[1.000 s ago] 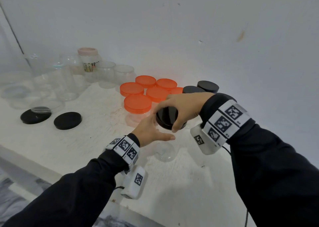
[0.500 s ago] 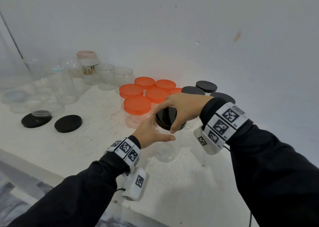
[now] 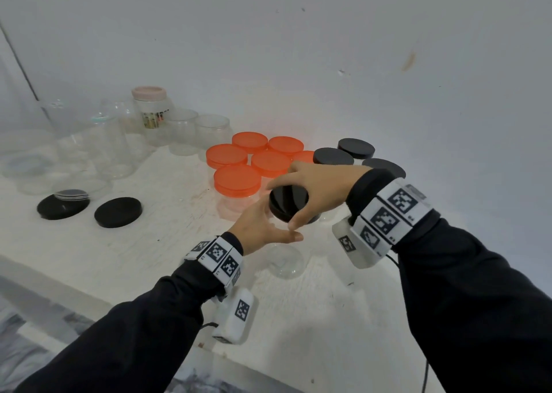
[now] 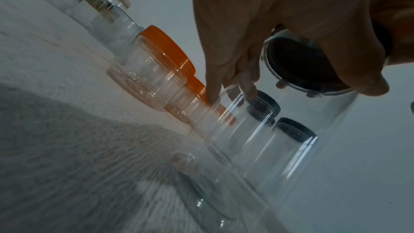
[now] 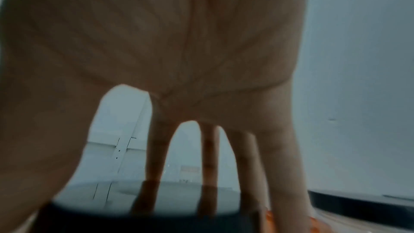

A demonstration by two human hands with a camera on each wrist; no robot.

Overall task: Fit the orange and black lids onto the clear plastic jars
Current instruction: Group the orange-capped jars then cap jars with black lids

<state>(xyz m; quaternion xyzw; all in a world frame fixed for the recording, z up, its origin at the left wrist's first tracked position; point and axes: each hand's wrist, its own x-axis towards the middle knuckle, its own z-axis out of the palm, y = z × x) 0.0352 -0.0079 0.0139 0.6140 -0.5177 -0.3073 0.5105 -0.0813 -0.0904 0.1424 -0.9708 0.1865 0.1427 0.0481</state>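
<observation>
R hand [image 3: 316, 189] grips black lid [image 3: 288, 202], jar [image 3: 283, 258] mostly hidden

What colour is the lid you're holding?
Black: a round glossy black plastic lid, clearest in the head view.

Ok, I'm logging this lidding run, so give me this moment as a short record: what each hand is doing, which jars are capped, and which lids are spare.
right hand: grips a black lid from above, on the held jar
left hand: holds the clear jar by its side
capped, orange: several jars
capped, black: three jars behind the hands
loose lids: two black at the table's left
uncapped jars: far left
</observation>
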